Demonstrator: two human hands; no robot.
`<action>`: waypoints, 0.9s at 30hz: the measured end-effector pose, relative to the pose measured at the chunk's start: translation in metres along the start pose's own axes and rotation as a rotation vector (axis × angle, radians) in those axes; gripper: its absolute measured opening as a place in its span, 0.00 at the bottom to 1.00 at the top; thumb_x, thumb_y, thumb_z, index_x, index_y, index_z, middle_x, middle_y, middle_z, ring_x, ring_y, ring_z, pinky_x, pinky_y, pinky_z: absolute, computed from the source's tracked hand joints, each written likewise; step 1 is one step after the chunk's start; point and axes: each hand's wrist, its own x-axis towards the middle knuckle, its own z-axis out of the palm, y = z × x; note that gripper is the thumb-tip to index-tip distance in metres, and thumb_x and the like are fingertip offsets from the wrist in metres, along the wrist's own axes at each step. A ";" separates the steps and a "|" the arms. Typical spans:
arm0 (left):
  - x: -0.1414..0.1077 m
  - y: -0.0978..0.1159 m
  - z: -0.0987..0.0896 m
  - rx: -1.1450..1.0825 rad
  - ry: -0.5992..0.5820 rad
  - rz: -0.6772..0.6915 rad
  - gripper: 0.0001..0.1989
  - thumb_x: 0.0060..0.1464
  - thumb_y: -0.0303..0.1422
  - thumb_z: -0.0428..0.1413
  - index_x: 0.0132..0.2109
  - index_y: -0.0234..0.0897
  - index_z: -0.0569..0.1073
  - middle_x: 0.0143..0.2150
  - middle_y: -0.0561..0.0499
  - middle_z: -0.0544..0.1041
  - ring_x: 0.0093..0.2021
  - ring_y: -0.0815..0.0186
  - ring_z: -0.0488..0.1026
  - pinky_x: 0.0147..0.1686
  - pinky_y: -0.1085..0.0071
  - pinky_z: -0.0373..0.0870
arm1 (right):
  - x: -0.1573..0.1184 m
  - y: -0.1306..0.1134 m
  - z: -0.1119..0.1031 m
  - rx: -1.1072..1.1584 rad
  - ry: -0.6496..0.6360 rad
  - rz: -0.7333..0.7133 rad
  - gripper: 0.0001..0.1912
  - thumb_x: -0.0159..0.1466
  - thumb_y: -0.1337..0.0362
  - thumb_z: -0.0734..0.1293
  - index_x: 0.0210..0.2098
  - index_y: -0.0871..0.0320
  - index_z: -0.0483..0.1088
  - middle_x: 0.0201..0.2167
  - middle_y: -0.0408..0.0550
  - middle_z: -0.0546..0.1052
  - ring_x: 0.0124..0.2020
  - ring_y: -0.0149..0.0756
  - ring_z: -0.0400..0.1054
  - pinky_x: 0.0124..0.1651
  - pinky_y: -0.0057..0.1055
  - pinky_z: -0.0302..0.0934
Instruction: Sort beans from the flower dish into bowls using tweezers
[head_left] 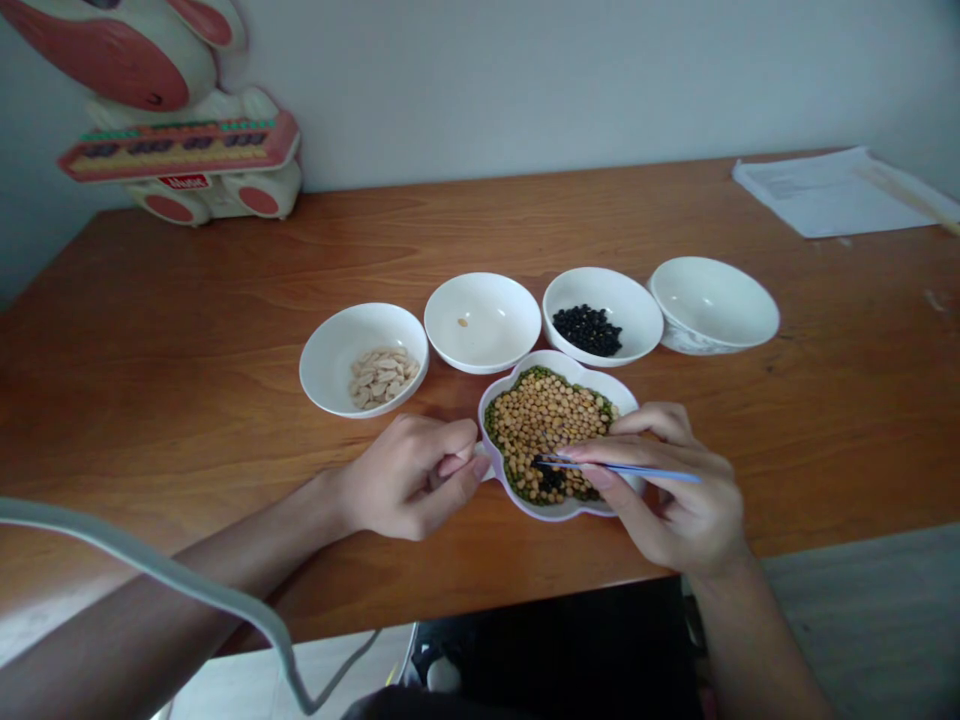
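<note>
My left grip [420,478] clamped the dish handle [488,466], mostly hiding it, while my right grip [686,495] pinched blue tweezers [645,471], tips indistinct near black beans [553,482].

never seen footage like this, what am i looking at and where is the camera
There's no machine here, just one person's bare hands. The single picture comes from a camera on their head, looking forward and down. The left hand grips the handle of a scalloped tray of tan, green and black beans. The right hand holds blue tweezers, their tips over black beans in the tray. Beyond it, on a wooden table, four white bowls stand in a row; one has pale flat seeds, another black beans. Farther back are a toy and papers.
</note>
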 end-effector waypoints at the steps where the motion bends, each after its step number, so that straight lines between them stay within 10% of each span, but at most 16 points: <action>1: 0.000 0.000 0.000 0.000 0.000 -0.002 0.17 0.65 0.25 0.52 0.31 0.41 0.53 0.23 0.61 0.56 0.21 0.75 0.52 0.22 0.73 0.50 | 0.000 0.000 0.000 0.000 0.001 0.004 0.12 0.64 0.70 0.73 0.45 0.50 0.81 0.31 0.41 0.82 0.33 0.33 0.73 0.40 0.36 0.66; 27: 0.000 -0.001 0.000 -0.008 0.004 0.008 0.17 0.65 0.25 0.53 0.31 0.41 0.54 0.23 0.61 0.57 0.20 0.75 0.52 0.21 0.73 0.50 | 0.001 -0.001 0.000 0.020 0.018 0.033 0.14 0.63 0.70 0.73 0.46 0.48 0.82 0.31 0.41 0.83 0.34 0.35 0.74 0.39 0.36 0.68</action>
